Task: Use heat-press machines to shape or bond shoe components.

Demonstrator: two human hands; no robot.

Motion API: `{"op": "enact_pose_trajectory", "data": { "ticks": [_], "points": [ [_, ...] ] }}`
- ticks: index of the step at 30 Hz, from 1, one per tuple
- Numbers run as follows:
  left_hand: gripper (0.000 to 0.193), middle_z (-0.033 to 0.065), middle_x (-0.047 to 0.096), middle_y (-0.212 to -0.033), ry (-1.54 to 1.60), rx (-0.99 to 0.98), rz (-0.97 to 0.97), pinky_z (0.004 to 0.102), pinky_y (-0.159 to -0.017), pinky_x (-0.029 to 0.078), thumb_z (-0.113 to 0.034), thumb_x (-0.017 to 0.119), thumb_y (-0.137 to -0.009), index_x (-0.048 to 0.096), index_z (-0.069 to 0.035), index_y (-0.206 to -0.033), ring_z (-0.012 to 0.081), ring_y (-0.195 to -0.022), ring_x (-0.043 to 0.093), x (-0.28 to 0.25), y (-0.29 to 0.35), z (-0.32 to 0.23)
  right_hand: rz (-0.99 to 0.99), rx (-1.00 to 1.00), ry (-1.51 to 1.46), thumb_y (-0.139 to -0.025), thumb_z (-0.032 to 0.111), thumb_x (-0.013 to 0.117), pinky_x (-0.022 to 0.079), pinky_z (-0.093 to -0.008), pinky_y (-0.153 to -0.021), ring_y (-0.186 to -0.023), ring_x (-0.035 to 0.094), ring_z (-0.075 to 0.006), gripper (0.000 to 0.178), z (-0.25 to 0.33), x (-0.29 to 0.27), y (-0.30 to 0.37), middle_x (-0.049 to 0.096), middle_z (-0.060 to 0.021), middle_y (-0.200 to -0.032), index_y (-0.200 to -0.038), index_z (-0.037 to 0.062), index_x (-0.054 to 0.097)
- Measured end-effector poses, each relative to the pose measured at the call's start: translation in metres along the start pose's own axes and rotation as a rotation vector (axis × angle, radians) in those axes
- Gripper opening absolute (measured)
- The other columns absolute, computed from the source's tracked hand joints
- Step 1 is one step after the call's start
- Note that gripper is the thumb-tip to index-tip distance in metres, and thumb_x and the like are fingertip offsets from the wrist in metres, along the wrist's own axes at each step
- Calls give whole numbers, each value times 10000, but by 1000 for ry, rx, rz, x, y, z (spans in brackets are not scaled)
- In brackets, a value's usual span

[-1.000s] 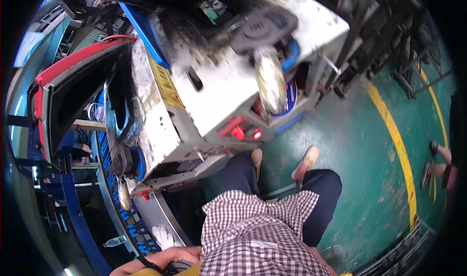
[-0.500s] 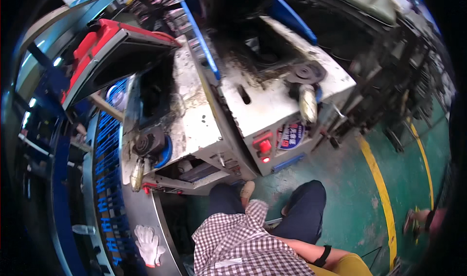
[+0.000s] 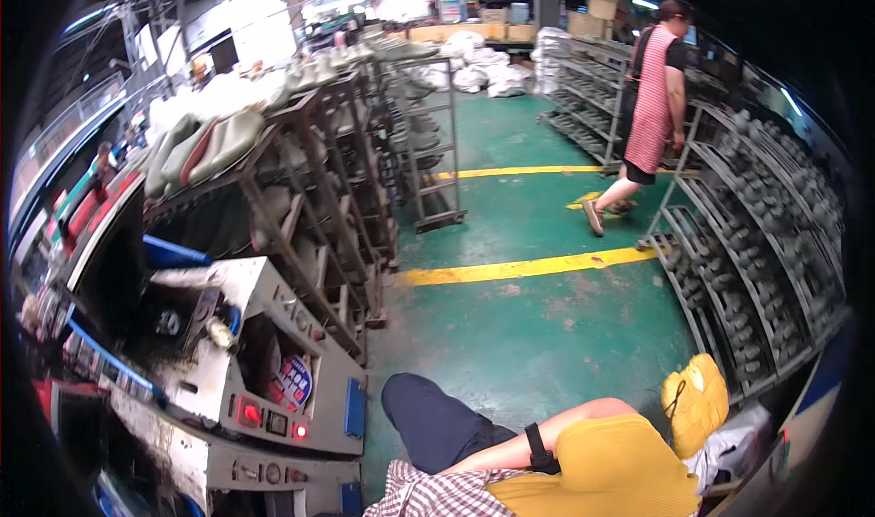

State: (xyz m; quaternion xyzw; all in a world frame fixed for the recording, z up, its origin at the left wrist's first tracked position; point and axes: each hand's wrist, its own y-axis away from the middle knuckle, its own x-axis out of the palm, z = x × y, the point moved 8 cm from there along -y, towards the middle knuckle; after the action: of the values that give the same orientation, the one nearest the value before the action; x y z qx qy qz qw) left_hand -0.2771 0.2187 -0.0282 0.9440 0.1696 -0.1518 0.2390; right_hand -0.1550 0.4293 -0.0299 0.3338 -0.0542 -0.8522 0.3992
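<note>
My bare right forearm (image 3: 497, 453), below a yellow sleeve (image 3: 611, 449) and with a black band (image 3: 540, 449) round it, reaches across my lap. It ends at a brown-and-white checked cloth (image 3: 437, 490), and my right hand is hidden there. Nothing of my left hand shows. My knee in dark trousers (image 3: 433, 417) is close by. To the left stands a worn white machine (image 3: 319, 412) with a lit red button (image 3: 301, 431), a red switch (image 3: 249, 413) and a taped handle (image 3: 221, 333).
Racks of grey-green boots (image 3: 214, 148) stand beyond the machine. A rack of dark, shoe-shaped pieces (image 3: 747, 289) is at the right, near a yellow padded item (image 3: 697, 403). A person in a striped apron (image 3: 652, 107) walks on the green floor (image 3: 519, 325) with yellow lines.
My view has swung right and up, from the machines to the aisle, racks and walking person. The white glove on the metal ledge has gone out of view.
</note>
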Motion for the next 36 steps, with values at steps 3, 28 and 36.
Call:
{"op": "enact_pose_trajectory", "data": {
  "ticks": [3, 28, 36],
  "points": [
    [478, 177, 698, -1273, -30, 40, -43, 384, -1006, 492, -219, 660, -900, 612, -15, -1330, 284, -1176, 654, -5, -11, -7, -55, 21, -7, -974, 344, 588, 470, -363, -1039, -1200, 649, -269, 506, -14, -6, -1, 690, -193, -1284, -1332, -13, 618],
    [196, 35, 697, -879, 791, -832, -2107, 277, -728, 527, -89, 575, -960, 645, -2, -1120, 104, -788, 643, 363, 558, -35, 1297, -1005, 570, -990, 115, 655, 422, -256, -642, -706, 488, -88, 127, 150, 260, 13, 545, 7, -790, -1032, 14, 589],
    [198, 62, 720, -909, 469, -864, -2190, 279, -721, 528, -99, 590, -946, 655, 8, -1100, 112, -798, 667, 291, 626, 12, 1610, -1082, 710, -957, 58, 677, 439, -263, -687, -739, 518, -103, 195, 128, 279, 186, 576, -7, -794, -1122, -1, 591]
  ]
}}
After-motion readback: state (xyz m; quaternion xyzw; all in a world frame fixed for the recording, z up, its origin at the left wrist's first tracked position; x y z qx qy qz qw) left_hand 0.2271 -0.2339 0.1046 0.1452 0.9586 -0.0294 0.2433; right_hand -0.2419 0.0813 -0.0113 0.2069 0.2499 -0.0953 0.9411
